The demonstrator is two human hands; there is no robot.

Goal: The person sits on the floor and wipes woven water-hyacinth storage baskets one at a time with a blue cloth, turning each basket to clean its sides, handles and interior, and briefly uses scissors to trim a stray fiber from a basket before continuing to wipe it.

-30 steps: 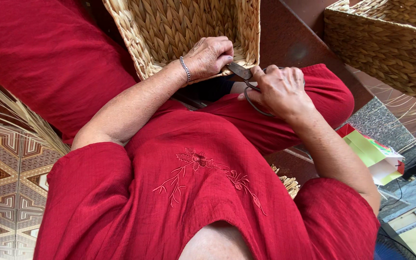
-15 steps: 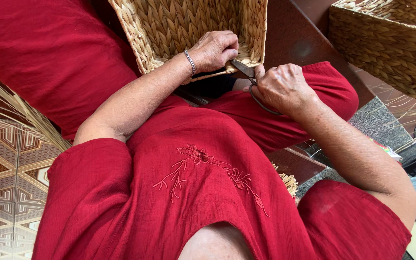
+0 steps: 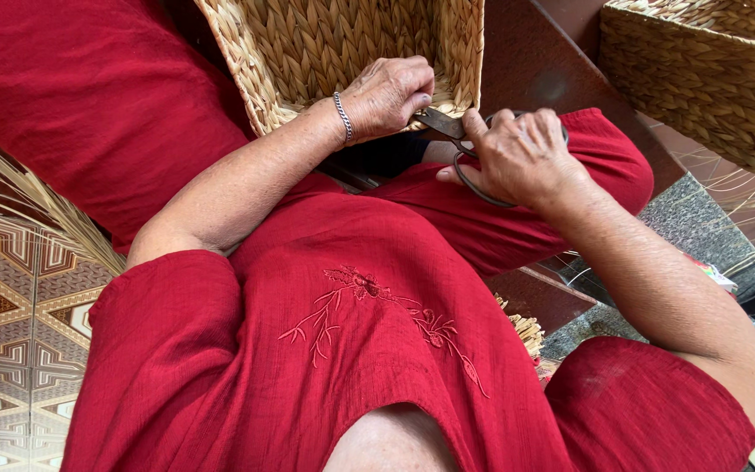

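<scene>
Left hand (image 3: 388, 94): clenched on woven basket (image 3: 325, 48) rim, twelve o'clock.
Right hand (image 3: 517, 157): wrapped around dark scissors (image 3: 440, 122), one o'clock.

Hidden and cut-off parts around the woven basket

The woven basket (image 3: 342, 52) runs past the top edge; the scissors' (image 3: 447, 124) blade tips vanish beneath the left hand (image 3: 386, 94) at its rim, handles largely covered by the right hand (image 3: 517, 156).

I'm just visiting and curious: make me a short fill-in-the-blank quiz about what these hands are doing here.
1. The right hand holds a pair of dark ____.
2. The left hand grips the rim of a woven ____.
3. On the left wrist sits a thin silver ____.
4. The person's clothes are ____ in colour.

Missing words: scissors; basket; bracelet; red.
</scene>
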